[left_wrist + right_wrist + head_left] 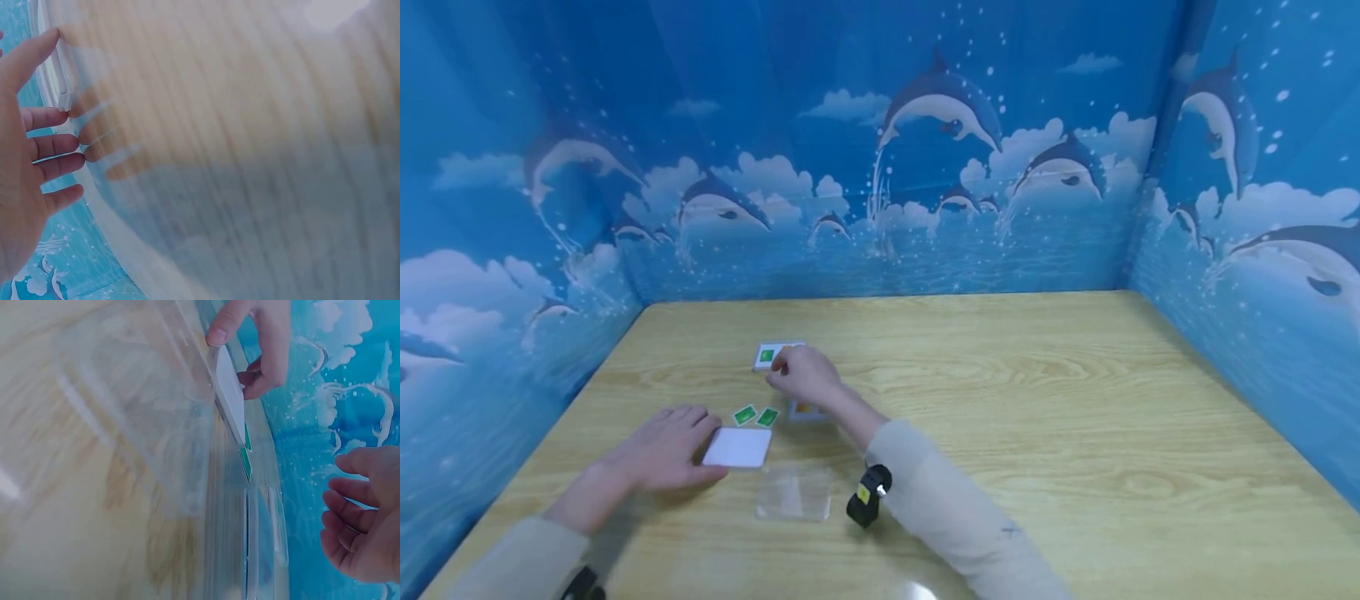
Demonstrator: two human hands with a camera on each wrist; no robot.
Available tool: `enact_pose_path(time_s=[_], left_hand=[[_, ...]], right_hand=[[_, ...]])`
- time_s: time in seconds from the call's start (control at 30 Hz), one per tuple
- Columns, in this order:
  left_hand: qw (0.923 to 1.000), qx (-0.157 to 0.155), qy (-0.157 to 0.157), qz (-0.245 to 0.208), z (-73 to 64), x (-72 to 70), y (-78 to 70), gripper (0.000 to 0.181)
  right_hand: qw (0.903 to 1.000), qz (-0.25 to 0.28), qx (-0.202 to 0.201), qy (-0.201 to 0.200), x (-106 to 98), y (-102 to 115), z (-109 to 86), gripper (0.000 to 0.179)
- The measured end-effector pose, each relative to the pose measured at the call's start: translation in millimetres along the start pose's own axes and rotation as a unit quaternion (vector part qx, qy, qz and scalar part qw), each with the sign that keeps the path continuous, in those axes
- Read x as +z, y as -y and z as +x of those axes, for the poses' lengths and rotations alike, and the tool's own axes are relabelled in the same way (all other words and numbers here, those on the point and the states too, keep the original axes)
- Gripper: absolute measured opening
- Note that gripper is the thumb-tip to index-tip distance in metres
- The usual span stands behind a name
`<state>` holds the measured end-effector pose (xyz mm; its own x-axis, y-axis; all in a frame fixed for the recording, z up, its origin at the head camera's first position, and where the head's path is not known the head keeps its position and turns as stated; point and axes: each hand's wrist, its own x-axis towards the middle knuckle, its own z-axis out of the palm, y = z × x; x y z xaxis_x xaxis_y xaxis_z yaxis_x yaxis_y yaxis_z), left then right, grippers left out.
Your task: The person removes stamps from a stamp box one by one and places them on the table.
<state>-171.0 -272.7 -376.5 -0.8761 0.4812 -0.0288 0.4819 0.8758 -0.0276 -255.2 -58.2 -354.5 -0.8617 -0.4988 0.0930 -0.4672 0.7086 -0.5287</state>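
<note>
A flat white rectangular block (pixel 737 447) lies on the table; its thickness shows in the right wrist view. My left hand (pixel 662 450) holds its left side, thumb at the near corner and index finger at the far one. Two small green cards (pixel 756 416) lie just beyond it. My right hand (pixel 808 375) hovers above the table, fingers loosely bent, with nothing visible in them. Below and behind it are a flat case with a green picture (pixel 766 356) and a second case (pixel 805 410), both partly hidden by the hand and forearm.
A clear plastic cover (pixel 793 493) lies in front of the white block, close to the right forearm. Dolphin-patterned curtains (pixel 880 250) stand along the back and sides of the wooden table (pixel 1037 458).
</note>
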Motion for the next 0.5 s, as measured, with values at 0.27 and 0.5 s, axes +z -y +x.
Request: enact_pose_path(time_s=[0.27,0.5], left_hand=[[0.9996,-0.019,0.015,-0.017,1.0,-2.2,-1.7,0.073],[0.9996,-0.018,0.016,-0.016,0.9,-2.5,-1.9,0.072]], right_hand=[[0.9964,-0.05,-0.063,0.027,-8,-1,-10.4,0.027],[0.989,-0.119,-0.082,0.031,-13,-4,-22.6,0.034]])
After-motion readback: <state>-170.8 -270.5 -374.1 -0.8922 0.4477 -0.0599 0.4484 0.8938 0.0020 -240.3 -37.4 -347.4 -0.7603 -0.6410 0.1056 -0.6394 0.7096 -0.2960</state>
